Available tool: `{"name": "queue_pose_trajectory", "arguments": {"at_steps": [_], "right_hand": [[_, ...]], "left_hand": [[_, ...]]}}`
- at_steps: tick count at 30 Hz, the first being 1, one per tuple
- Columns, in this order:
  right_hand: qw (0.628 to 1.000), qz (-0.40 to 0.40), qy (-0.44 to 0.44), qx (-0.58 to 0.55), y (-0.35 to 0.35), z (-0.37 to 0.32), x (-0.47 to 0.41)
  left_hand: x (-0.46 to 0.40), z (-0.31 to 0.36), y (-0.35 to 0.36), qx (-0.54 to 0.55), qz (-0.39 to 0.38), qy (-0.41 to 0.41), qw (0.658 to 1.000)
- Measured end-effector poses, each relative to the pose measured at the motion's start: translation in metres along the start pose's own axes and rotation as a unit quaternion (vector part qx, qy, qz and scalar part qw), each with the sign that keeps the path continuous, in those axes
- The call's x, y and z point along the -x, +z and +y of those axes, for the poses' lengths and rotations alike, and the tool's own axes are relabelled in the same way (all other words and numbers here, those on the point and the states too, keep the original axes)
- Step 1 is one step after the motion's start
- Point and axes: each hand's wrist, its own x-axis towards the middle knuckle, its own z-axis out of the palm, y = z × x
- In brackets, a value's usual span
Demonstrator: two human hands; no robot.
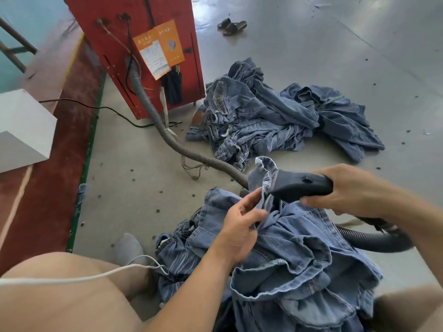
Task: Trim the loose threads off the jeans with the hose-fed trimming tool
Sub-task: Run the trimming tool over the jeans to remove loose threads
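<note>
On the floor [311, 56], between the person's legs, lay the jeans [287, 255] being worked. The left hand [239, 226] pinched a raised fold of denim at the waistband edge, fingers curled on the cloth. The right hand [354, 190] gripped the black trimmer [302, 185], its nozzle mouth touching that fold. The hose [167, 137] ran from the tool across the floor to the red machine [134, 44]. A second pile [275, 113] of jeans lay beyond, near the machine.

Risks, as I judged them: the nozzle could suck in the fold itself and nick the denim if the left hand slackened its hold; the left fingers sat close to the cutting mouth.

Orange cards [160, 46] with a white slip hung on the machine; their print was too small to read.
</note>
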Motion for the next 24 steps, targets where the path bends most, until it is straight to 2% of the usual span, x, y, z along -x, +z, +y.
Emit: {"name": "queue_pose_trajectory", "arguments": {"at_steps": [4, 8, 9, 11, 14, 17, 21, 24], "right_hand": [[0.999, 0.0, -0.002, 0.047, 0.016, -0.009, -0.013], [0.993, 0.108, -0.007, 0.037, 0.006, -0.008, -0.018], [0.994, 0.109, -0.007, 0.023, -0.001, -0.005, -0.015], [0.999, 0.045, -0.01, -0.002, -0.011, -0.002, -0.007], [0.998, -0.04, -0.011, 0.054, 0.002, -0.008, -0.003], [0.994, -0.001, -0.036, 0.103, 0.027, -0.018, -0.013], [0.992, 0.118, 0.001, 0.052, 0.013, -0.016, -0.015], [0.997, 0.071, 0.02, 0.027, -0.006, -0.005, -0.007]], "left_hand": [[0.002, -0.014, 0.004, -0.038, -0.003, 0.002, 0.999], [0.0, -0.014, 0.009, -0.002, 0.039, 0.023, 0.999], [-0.002, -0.012, 0.009, 0.015, 0.052, 0.029, 0.998], [-0.006, -0.008, 0.005, 0.03, 0.075, 0.042, 0.996], [-0.007, -0.008, 0.008, 0.0, 0.07, 0.054, 0.996], [-0.002, -0.019, 0.014, -0.06, 0.045, 0.062, 0.995], [-0.003, -0.013, 0.007, -0.004, 0.048, 0.041, 0.998], [0.001, 0.001, 0.003, 0.0, 0.033, 0.045, 0.998]]}}
